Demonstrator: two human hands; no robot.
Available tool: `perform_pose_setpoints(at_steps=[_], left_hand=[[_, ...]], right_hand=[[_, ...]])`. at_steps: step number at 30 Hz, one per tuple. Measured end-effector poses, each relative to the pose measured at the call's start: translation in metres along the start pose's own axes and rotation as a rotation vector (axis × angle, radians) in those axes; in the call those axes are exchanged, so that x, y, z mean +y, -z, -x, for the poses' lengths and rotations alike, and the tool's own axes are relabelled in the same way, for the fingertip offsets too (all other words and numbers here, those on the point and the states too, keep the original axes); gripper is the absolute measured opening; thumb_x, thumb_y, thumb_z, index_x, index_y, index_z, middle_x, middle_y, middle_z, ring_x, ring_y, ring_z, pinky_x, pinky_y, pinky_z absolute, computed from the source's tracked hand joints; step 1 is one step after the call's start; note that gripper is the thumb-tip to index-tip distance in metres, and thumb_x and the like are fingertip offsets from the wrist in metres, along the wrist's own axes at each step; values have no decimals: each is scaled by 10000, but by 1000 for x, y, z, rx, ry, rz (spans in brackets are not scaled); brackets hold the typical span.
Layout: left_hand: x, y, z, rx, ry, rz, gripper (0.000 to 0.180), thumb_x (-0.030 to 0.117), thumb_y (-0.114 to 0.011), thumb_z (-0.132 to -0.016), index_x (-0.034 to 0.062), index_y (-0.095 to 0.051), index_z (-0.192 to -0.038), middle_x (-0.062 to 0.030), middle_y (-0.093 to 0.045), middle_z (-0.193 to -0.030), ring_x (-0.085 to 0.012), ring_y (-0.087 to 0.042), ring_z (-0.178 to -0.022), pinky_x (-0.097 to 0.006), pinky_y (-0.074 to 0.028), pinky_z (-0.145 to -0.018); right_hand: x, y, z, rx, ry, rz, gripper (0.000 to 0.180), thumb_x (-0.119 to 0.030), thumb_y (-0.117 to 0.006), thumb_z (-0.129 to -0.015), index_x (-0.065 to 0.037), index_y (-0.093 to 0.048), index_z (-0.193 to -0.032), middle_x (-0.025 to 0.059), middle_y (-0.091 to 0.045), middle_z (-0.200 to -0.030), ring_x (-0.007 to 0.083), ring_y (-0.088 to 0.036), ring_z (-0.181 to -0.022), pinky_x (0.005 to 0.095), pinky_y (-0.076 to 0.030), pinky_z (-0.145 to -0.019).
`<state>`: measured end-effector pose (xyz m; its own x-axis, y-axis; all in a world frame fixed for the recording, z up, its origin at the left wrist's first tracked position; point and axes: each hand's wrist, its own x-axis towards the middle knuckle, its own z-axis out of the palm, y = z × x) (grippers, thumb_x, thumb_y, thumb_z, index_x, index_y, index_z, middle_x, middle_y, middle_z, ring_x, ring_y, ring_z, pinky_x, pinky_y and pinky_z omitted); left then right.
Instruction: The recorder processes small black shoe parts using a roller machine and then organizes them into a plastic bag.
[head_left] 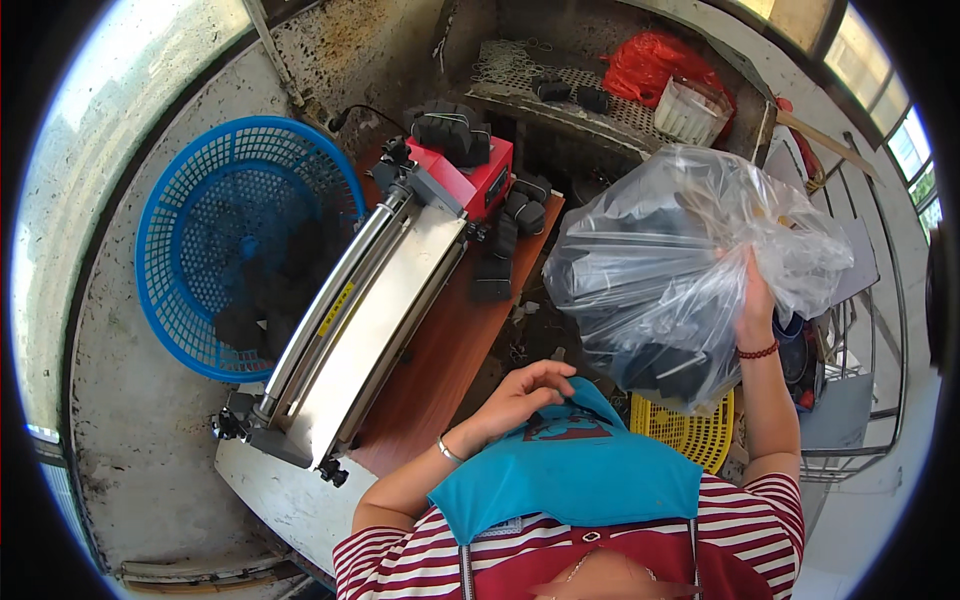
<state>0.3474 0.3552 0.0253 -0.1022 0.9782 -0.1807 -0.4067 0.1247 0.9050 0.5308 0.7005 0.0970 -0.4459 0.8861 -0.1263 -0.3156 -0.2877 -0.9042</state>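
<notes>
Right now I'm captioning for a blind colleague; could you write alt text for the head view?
A person's right hand grips the gathered part of a large clear plastic bag, while the left hand is near a blue apron. To the left, a long metal machine stands beside a blue basket holding dark pieces.

Teal apron, maroon-white striped shirt, red beads, silvery bangle.

Along the left edge of the reddish-brown table, a silver roller machine; by the far right edge, banded black bundles. On the perforated shelf, pale loops at the left end, two dark bundles near the front edge, a red bag and a white container toward the right end
</notes>
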Motion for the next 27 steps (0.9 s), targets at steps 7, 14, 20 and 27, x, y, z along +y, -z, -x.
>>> perform_pose_setpoints(at_steps=[7, 14, 20, 27], left_hand=[[-41, 49, -26, 249, 108, 234, 334, 35, -461, -959, 28, -545, -1282, -83, -629, -1107, -114, -604, -989, -254, -496, -890], [-56, 76, -130, 593, -26, 335, 331, 18, -449, -945, 6, -553, -1259, -81, -649, -1061, -110, -609, -953, -233, -494, -836], [-27, 70, -219, 806, -14, 428, 337, 19, -471, -919, 6, -562, -1243, -92, -653, -1065, -133, -620, -933, -263, -499, -836], [2, 71, -272, 957, 19, 479, 329, 25, -474, -923, 7, -559, -1240, -102, -655, -1051, -151, -637, -907, -282, -517, -832]], right_hand=[[-40, -72, -202, -275, 64, -140, 317, -245, -459, -1024, 26, -590, -1121, 175, -671, -1088, 229, -646, -958, 354, -508, -879], [-8, -203, -458, -391, 20, -250, 306, -162, -452, -1000, 76, -589, -1133, 182, -668, -1069, 271, -661, -910, 390, -540, -834], [21, -304, -630, -443, -176, -277, 244, -66, -509, -946, 93, -594, -1110, 187, -673, -1007, 296, -670, -884, 429, -550, -822], [29, -379, -709, -308, -305, -442, 341, -53, -359, -980, 127, -531, -1213, 275, -553, -1262, 413, -534, -1173, 569, -404, -1041]])
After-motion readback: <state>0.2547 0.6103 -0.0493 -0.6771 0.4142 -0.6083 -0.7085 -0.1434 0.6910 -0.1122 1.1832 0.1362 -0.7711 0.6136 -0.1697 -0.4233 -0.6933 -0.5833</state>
